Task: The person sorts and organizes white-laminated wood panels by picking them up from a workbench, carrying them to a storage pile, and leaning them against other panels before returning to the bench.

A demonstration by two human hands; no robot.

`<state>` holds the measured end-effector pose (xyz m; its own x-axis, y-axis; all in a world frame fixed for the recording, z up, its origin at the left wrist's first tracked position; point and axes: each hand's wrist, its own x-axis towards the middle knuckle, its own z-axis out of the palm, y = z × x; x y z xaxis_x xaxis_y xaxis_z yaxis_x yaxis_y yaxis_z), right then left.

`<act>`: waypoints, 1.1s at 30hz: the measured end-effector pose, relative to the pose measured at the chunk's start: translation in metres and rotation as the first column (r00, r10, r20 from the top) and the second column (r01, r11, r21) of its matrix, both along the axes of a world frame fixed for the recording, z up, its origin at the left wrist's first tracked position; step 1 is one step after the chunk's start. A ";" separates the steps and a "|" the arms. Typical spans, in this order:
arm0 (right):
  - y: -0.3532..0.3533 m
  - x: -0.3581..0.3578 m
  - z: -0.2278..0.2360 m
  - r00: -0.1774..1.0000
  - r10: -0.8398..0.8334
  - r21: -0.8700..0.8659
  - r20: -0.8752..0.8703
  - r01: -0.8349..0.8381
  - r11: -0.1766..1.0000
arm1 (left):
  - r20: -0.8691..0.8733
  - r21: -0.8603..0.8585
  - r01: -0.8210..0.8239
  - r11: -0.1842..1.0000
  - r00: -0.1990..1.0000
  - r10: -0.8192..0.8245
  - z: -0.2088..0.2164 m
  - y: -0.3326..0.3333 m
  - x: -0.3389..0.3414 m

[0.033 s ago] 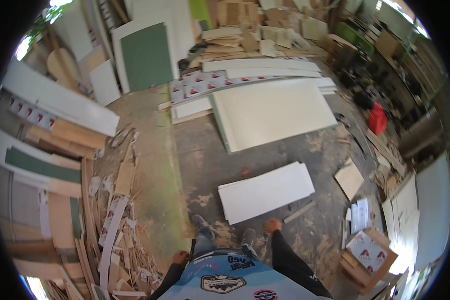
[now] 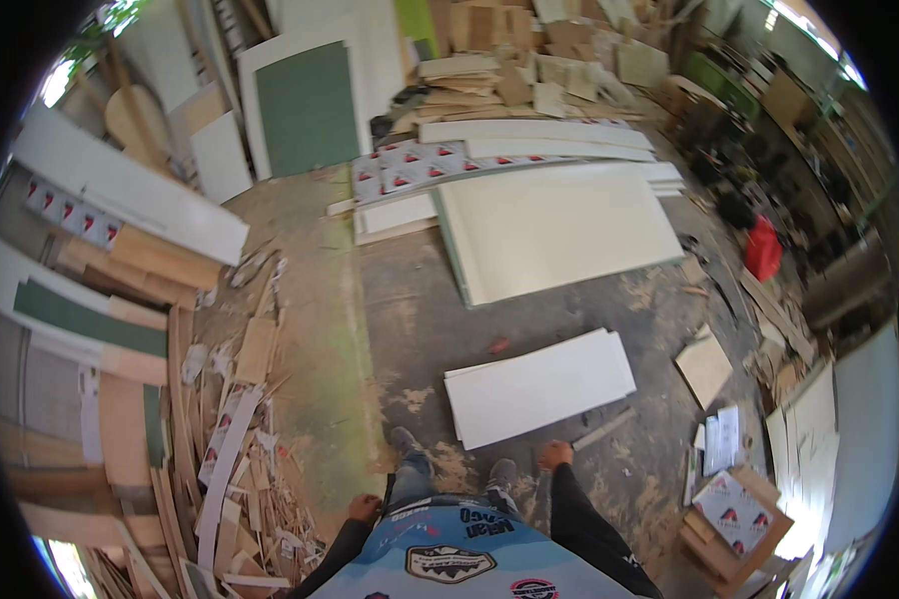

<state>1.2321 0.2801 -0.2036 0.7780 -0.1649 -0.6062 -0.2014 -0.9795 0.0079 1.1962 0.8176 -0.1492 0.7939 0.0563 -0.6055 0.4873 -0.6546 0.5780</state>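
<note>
My left hand (image 2: 364, 507) hangs low beside my left leg, above the littered floor. No object shows in it. Out in front of my body on the right is my right hand (image 2: 555, 456), near the closest edge of some white panels (image 2: 539, 389) but apart from them as seen from above. The fingers of both hands are too small and blurred to make out. The white panels lie flat on the floor, slightly fanned over one another. A narrow strip of wood (image 2: 603, 428) lies just beyond my right hand.
Farther ahead, a large cream board (image 2: 564, 230) rests on other sheets. Wood offcuts (image 2: 255, 479) are heaped along the left. At right lie a tan board piece (image 2: 703, 367), papers (image 2: 720, 439) and a cardboard box (image 2: 734, 509). A red object (image 2: 762, 249) stands farther back.
The whole view has shifted slightly, so the panels and boards sit a little farther right in the picture. My right hand sits slightly lower and farther right. Nothing was picked up.
</note>
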 end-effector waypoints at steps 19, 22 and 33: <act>0.307 0.271 0.013 0.982 -0.160 0.738 -0.095 0.178 0.650 | -0.103 -0.445 -0.824 0.350 0.436 0.894 0.030 0.113 0.103; 0.347 0.322 0.013 0.982 -0.057 0.747 -0.179 0.174 0.642 | -0.140 -0.473 -0.854 0.215 0.314 0.939 0.001 0.103 0.056; 0.459 0.411 -0.012 0.354 0.924 0.124 0.144 -0.933 0.338 | -0.045 0.276 -0.632 0.724 0.744 0.666 -0.052 0.097 0.045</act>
